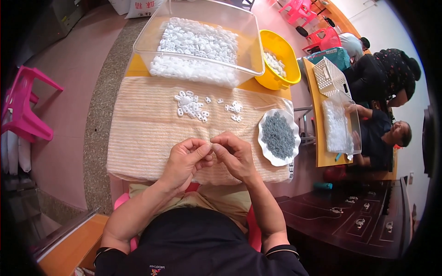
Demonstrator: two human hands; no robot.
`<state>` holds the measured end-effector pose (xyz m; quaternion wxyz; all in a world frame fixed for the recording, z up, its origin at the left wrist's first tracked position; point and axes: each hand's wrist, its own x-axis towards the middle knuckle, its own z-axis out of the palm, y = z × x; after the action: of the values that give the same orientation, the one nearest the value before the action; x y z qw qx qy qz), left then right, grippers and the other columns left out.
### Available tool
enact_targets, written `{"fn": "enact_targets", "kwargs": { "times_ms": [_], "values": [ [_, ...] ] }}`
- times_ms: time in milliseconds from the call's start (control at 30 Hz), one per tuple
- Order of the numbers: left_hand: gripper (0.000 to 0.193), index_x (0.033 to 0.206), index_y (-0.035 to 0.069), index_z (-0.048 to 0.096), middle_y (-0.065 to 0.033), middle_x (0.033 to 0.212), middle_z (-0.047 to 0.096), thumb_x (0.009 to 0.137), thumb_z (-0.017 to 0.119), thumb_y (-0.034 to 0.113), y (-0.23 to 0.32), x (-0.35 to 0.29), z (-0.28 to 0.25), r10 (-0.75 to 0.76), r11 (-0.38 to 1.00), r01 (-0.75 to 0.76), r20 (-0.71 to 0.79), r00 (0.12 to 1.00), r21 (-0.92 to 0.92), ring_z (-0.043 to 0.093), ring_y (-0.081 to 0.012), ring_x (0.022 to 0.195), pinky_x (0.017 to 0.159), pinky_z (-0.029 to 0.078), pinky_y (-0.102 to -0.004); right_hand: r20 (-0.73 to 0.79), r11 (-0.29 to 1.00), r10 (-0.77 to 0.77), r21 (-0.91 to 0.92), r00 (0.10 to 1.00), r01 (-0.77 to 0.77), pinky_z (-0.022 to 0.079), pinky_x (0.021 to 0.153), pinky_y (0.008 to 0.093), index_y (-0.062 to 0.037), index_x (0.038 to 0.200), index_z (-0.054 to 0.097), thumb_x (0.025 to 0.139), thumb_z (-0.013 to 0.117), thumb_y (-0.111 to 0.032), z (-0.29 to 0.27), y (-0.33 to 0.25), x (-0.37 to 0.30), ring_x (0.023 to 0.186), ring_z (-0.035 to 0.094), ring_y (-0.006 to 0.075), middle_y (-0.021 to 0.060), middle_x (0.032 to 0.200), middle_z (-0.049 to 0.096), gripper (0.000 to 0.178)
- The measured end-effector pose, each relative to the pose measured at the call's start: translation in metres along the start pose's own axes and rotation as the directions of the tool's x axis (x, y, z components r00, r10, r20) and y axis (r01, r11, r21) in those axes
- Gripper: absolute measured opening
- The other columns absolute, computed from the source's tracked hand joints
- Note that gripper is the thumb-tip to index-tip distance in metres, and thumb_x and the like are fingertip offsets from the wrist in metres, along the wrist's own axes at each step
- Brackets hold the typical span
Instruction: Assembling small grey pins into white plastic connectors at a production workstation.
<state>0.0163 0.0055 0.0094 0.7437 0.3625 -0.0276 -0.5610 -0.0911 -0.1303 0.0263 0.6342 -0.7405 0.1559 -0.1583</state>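
My left hand [186, 162] and my right hand [234, 157] meet fingertip to fingertip above the striped towel [138, 133]. Thumb and forefinger are pinched on both; whatever sits between them is too small or hidden to name. Just beyond lies a loose pile of small white plastic pieces with holes [191, 106]. A smaller group of the same white pieces [235, 108] lies to its right. Beside my right hand stands a white plate with a wavy rim [279, 162], heaped with tiny dark grey pieces [278, 135].
Beyond the towel stands a large clear bin [251, 46] full of white pieces, with a yellow basin [292, 69] beside it. A pink stool [32, 103] is at left. Rightward, a person [382, 138] works at another table [324, 158] with a clear tub; other people are behind.
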Motion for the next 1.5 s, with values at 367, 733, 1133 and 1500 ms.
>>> {"fn": "enact_targets", "kwargs": {
  "times_ms": [367,733,1133,1500],
  "values": [
    [0.008,0.098,0.004,0.061,-0.0041,0.085,0.065,0.092,0.062,0.009,-0.005,-0.001,0.002,0.054,0.999,-0.054,-0.084,0.995,0.004,0.063,-0.0105,0.074,0.069,0.055,-0.0249,0.005,0.997,-0.048,-0.059,0.999,0.048,0.044,0.061,0.0191,0.0011,0.094,0.064,0.086,0.067,0.001,-0.001,0.006,-0.003,0.072,0.055,0.0052,0.002,0.089,0.058,0.008],
    [0.008,0.099,0.007,0.061,-0.0039,0.092,0.066,0.091,0.063,0.009,-0.005,0.001,-0.001,0.097,0.994,-0.094,-0.067,0.993,0.053,0.064,-0.0109,0.082,0.07,0.054,-0.0247,0.005,0.986,-0.162,-0.039,0.987,0.162,0.043,0.056,0.0191,-0.0001,0.097,0.068,0.083,0.07,0.0,-0.001,0.01,-0.001,0.07,0.058,0.0065,0.0054,0.087,0.063,0.014],
    [0.01,0.099,0.003,0.062,-0.0044,0.088,0.066,0.09,0.064,0.007,-0.007,0.0,0.0,0.064,0.998,-0.061,-0.077,0.995,0.031,0.064,-0.0118,0.079,0.07,0.055,-0.0255,-0.065,0.856,-0.333,-0.439,0.941,0.273,0.047,0.052,0.0251,-0.0015,0.097,0.066,0.077,0.074,0.0,-0.02,-0.009,-0.02,0.062,0.06,0.0143,0.0102,0.085,0.062,0.022],
    [0.011,0.099,0.003,0.061,-0.0042,0.084,0.064,0.089,0.065,0.006,-0.008,-0.003,0.009,0.035,0.996,-0.026,-0.11,0.993,0.084,0.064,-0.0118,0.075,0.068,0.057,-0.0246,-0.472,0.629,-0.16,-0.726,0.867,-0.279,0.047,0.056,0.0278,0.0006,0.094,0.067,0.078,0.071,-0.002,-0.117,-0.003,-0.077,0.062,0.059,0.0167,0.0098,0.083,0.063,0.016]
  ]
}}
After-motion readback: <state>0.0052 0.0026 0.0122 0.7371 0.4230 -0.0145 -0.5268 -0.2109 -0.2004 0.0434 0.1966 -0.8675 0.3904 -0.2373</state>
